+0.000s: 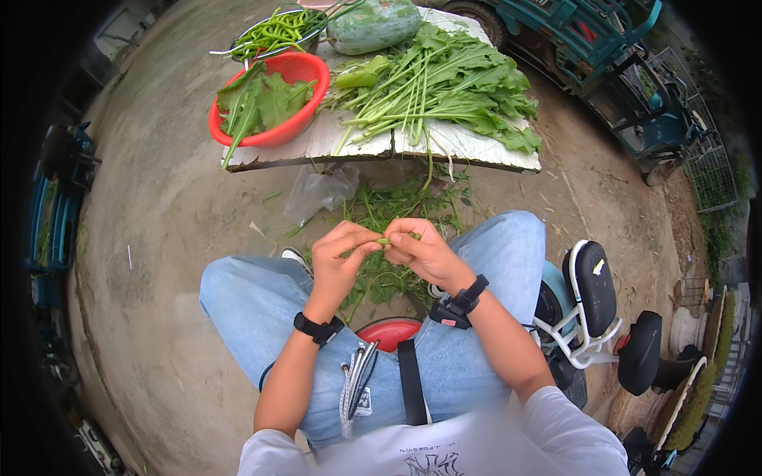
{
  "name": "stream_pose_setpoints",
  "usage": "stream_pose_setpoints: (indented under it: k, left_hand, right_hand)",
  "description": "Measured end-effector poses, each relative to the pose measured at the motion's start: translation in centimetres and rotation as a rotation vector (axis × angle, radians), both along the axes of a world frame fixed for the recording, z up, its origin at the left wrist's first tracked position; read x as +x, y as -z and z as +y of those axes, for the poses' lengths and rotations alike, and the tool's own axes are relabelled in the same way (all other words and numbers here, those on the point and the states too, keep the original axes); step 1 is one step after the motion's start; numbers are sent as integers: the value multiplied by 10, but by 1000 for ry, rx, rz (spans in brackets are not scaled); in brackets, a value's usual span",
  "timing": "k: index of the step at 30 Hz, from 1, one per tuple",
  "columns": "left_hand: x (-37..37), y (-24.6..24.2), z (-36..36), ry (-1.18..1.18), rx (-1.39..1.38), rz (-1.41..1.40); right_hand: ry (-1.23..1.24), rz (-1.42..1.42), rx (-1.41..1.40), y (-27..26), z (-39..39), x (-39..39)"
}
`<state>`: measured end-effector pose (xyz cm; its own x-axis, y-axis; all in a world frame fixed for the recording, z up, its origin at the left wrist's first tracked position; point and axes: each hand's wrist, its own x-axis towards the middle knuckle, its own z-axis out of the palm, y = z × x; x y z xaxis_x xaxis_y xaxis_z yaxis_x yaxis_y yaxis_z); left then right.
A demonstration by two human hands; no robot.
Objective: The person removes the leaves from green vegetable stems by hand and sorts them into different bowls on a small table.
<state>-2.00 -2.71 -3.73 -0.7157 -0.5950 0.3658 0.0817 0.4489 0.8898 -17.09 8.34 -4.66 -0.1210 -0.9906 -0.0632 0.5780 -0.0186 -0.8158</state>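
Note:
Between my two hands, above my knees, is a short green stem or bean piece [384, 241]. My left hand [342, 256] pinches one end between thumb and fingertips. My right hand [419, 253] grips the other end, its fingers curled around part of it. Beyond them, a red plastic colander [318, 98] with large green leaves stands on a white board table [357, 144]. A heap of long-stemmed leafy greens [440, 89] lies to its right. Green peppers or beans [277, 33] fill a metal bowl behind the colander, next to a large wax gourd [375, 24].
Discarded stems and leaves [387, 279] lie on the concrete ground between my feet, near a clear plastic bag [321, 187]. A red round object [390, 333] is below me. A black-and-white seat [595, 279] stands at right; a teal three-wheeled vehicle [571, 35] is behind the table.

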Motion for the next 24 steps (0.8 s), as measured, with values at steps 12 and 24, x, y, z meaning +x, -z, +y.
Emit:
stream_pose_setpoints:
  k: [12, 24]
  left_hand:
    - [5, 4, -4, -66, 94, -67]
    - [0, 4, -5, 37, 59, -166]
  right_hand:
    - [370, 1047, 11, -20, 0, -3]
    - [485, 916, -40, -8, 5, 13]
